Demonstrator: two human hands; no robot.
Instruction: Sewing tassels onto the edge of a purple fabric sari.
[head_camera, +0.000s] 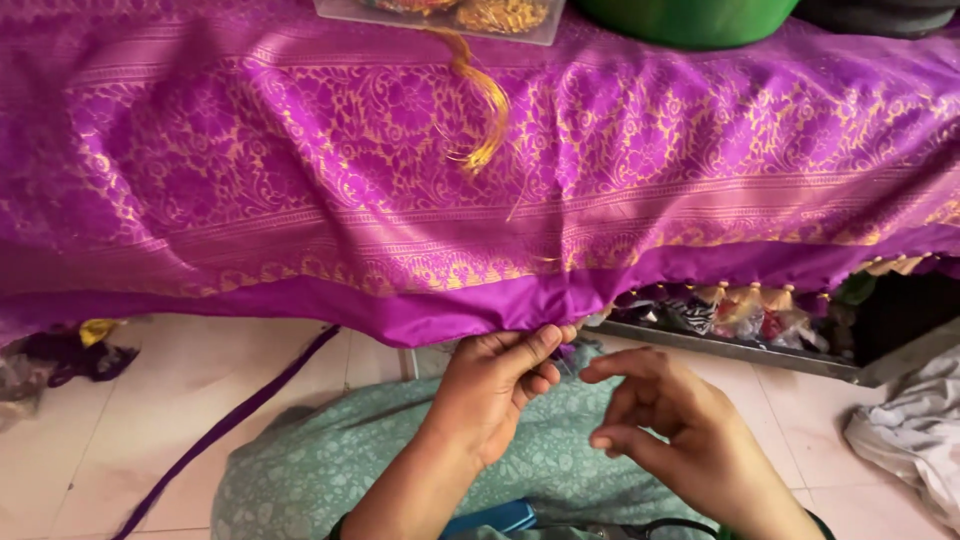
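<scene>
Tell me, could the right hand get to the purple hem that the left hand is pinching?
Probably yes. The right hand hangs open just beside the left hand, which pinches the plain purple hem of the draped cloth. Nothing visible lies between them.

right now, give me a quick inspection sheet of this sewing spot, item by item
surface: purple cloth with gold flower pattern draped over a raised support, plain hem along the lower edge
job's things: left hand pinches the hem; gold thread trails down the cloth from a clear tray; small tassels hang along the hem at right
clutter: green tub on top; purple strip on the floor; grey cloth at right; scraps at left
grippers: left hand closed on the hem; right hand free, fingers curled, apart from the cloth
cables: nothing seen for certain
surroundings: pale tiled floor; green patterned garment on the lap
</scene>
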